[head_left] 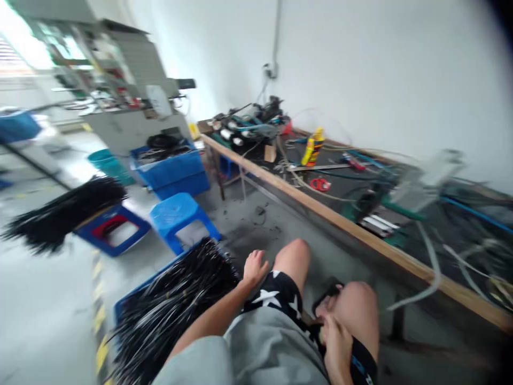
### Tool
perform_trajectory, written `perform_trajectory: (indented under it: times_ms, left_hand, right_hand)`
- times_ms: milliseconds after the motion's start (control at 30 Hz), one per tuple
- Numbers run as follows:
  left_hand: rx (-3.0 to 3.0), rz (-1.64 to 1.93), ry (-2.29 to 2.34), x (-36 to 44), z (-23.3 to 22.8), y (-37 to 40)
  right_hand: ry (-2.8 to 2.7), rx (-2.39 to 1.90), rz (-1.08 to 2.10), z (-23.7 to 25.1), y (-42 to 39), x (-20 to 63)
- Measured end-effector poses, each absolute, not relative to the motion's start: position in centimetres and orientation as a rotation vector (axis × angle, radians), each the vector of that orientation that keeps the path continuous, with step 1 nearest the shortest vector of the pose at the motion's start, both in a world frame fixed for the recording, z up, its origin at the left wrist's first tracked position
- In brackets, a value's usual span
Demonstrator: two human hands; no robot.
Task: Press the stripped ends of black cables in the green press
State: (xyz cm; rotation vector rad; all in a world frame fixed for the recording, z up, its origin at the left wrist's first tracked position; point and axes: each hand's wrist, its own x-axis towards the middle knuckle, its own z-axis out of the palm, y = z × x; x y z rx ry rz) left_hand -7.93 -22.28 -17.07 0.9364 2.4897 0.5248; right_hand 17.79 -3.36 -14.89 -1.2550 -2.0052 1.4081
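Note:
My left hand (255,267) hovers by my left knee, its fingers loosely apart and nothing in them. Just left of it, a large bundle of thin black cables (180,299) fills a blue crate (119,311) on the floor. My right hand (337,345) rests low in my lap by the right thigh, against the dark shorts with white stars (267,298). Its fingers are curled together; whatever they hold, if anything, is hidden. The picture is smeared by motion.
A wood-edged workbench (320,206) runs along the right, with a yellow bottle (312,147), red-handled scissors (319,184) and a clear-topped device (428,176). At the left stand a blue stool (178,211), another black cable bundle (68,214), a blue bin (174,174) and a machine (132,128).

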Motion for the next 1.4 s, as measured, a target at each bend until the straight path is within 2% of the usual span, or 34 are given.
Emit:
perform_trajectory:
  times_ms: [133, 233, 333, 700, 933, 1167, 1300, 1400]
  left_hand:
    - [0.152, 0.368, 2.657, -3.0, -20.6, -33.4]
    - [-0.139, 0.241, 2.627, 0.1, -21.7, -41.4]
    - [-0.352, 0.171, 2.592, 1.3, -22.3, -46.1]
    - [-0.535, 0.086, 2.543, 0.0, -25.9, -45.1]
    - [-0.449, 0.206, 2.472, -1.5, -26.9, -45.7]
    - [-0.273, 0.404, 2.4, -1.8, -24.4, -47.6]
    - [-0.208, 0.492, 2.445, -1.2, -19.7, -48.8]
    - [-0.179, 0.547, 2.543, -0.9, -14.5, -49.2]
  right_hand:
    - [-2.223, -1.209, 1.544, -17.5, -5.8, 17.4]
    - [-2.361, -1.144, 1.628, -18.4, -5.4, 16.9]
    - [-2.419, -1.176, 1.606, -19.0, -4.4, 15.3]
    - [-2.634, -1.216, 1.445, -20.3, -3.7, 12.7]
    - [-2.7, -1.264, 1.337, -20.2, -3.6, 12.3]
    - [-2.647, -1.329, 1.317, -18.9, -4.7, 11.3]
    - [-2.535, -1.252, 1.418, -16.4, -6.6, 10.8]
    - [-2.468, -1.066, 1.725, -14.1, -9.9, 9.7]
